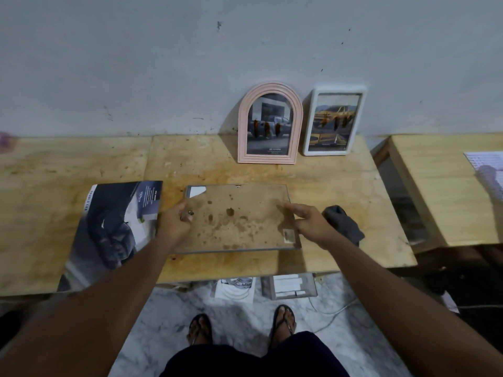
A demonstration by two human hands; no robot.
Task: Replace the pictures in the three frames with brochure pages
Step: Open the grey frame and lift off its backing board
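A rectangular picture frame lies face down on the wooden table, its stained brown backing board upward. My left hand grips its left edge, fingers curled by a small metal clip. My right hand holds the right edge, fingers stretched over the backing. A car brochure lies to the left of the frame. A pink arched frame and a white rectangular frame lean upright against the wall, each showing a car page.
A dark grey cloth lies just right of my right hand. A second wooden table stands at the right with a printed sheet on it. Papers and a small box lie on the floor below.
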